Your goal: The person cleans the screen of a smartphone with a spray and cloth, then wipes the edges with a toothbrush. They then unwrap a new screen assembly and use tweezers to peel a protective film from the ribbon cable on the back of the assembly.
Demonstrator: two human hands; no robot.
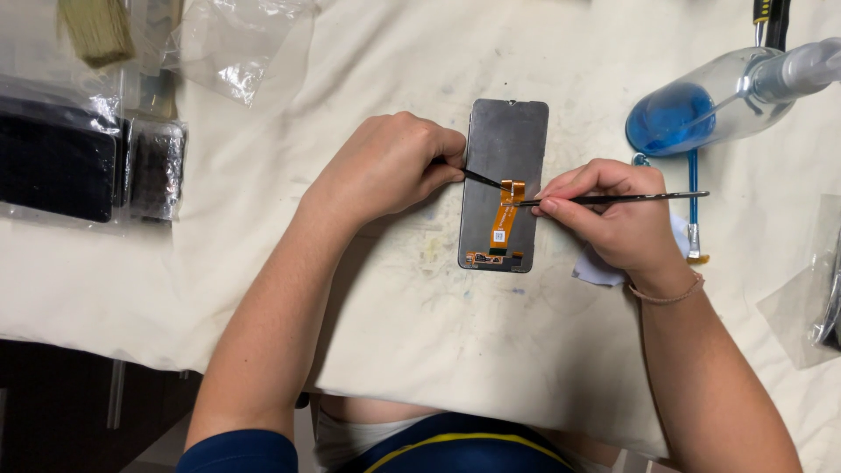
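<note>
A dark phone screen panel (491,140) lies back-up on the cream cloth, with an orange flex cable (505,215) running down its middle. My left hand (390,166) rests at the panel's left edge and pinches a thin black tool (484,180) whose tip reaches the top of the flex cable. My right hand (609,215) sits at the panel's right edge and grips dark tweezers (631,199) held level, their tip touching the same cable end.
A clear spray bottle (710,101) with blue liquid lies at the upper right. A blue-handled brush (694,210) lies behind my right hand. Black parts in plastic bags (79,158) sit at the left, a bristle brush (96,31) top left, another bag (815,298) at the right.
</note>
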